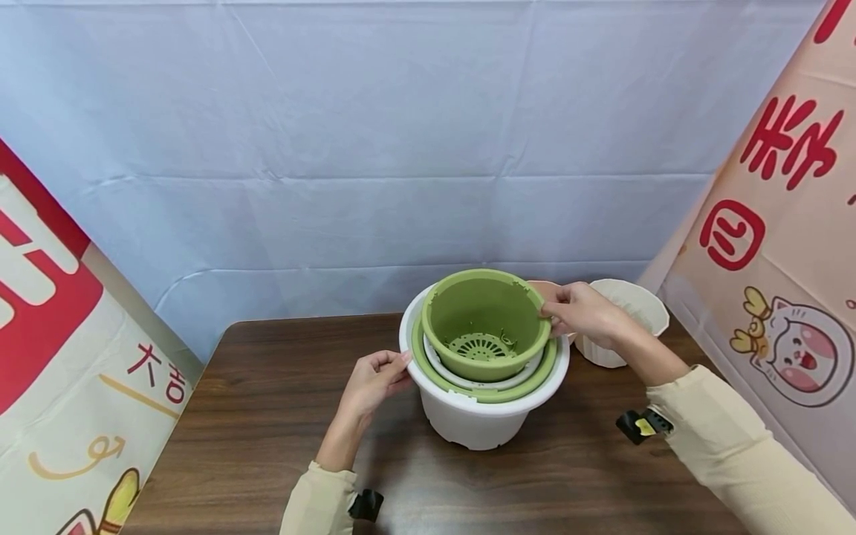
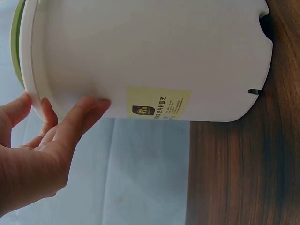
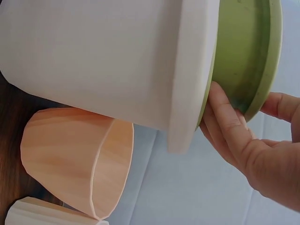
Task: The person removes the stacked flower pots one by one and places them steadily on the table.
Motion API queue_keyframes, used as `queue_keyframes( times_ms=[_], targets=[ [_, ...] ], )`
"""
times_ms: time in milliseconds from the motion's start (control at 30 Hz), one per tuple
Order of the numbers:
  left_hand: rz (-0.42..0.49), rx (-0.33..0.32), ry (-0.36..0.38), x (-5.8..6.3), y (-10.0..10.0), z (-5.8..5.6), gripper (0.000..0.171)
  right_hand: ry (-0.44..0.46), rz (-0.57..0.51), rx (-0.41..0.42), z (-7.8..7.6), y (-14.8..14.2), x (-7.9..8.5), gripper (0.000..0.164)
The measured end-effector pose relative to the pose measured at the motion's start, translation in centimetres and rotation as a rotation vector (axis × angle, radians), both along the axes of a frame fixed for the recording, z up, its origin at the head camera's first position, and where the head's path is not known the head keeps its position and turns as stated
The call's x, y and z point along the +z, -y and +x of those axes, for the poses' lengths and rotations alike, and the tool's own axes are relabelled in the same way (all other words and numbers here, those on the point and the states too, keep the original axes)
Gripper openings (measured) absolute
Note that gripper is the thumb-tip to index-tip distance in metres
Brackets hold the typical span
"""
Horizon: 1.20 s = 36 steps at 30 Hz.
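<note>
A large white flowerpot (image 1: 468,423) stands upright on the table, with a green pot (image 1: 511,396) and a smaller white pot (image 1: 438,362) nested inside it. The innermost green flowerpot (image 1: 478,308), with a slotted bottom, sits raised above the others and leans a little. My right hand (image 1: 585,316) pinches its rim on the right side, thumb and fingers on either side of the wall in the right wrist view. My left hand (image 1: 374,383) pinches the large white pot's rim at the left, and its other fingers touch the outer wall (image 2: 154,56).
Right of the stack stand a peach pot (image 3: 65,150), partly hidden in the head view, and a cream faceted pot (image 1: 631,305). Both are on the brown wooden table (image 1: 281,416). A pale cloth (image 1: 374,148) hangs behind; printed banners (image 1: 782,260) flank the table.
</note>
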<state>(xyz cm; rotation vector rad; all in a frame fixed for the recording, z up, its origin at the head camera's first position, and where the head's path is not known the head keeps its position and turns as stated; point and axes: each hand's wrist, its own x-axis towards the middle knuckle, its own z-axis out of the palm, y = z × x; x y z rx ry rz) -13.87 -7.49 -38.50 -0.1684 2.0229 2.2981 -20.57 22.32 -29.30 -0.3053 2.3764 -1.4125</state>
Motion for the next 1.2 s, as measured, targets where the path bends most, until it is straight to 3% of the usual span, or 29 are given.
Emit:
queue_keyframes(
  times_ms=[767, 1200],
  targets=[
    [0.010, 0.005, -0.009, -0.1, -0.1, -0.1, 0.017, 0.012, -0.076, 0.036, 0.2, -0.1, 0.2, 0.023],
    [0.001, -0.009, 0.010, -0.1, 0.1, 0.0, 0.017, 0.045, -0.107, 0.050, 0.3, -0.4, 1.5, 0.029]
  ],
)
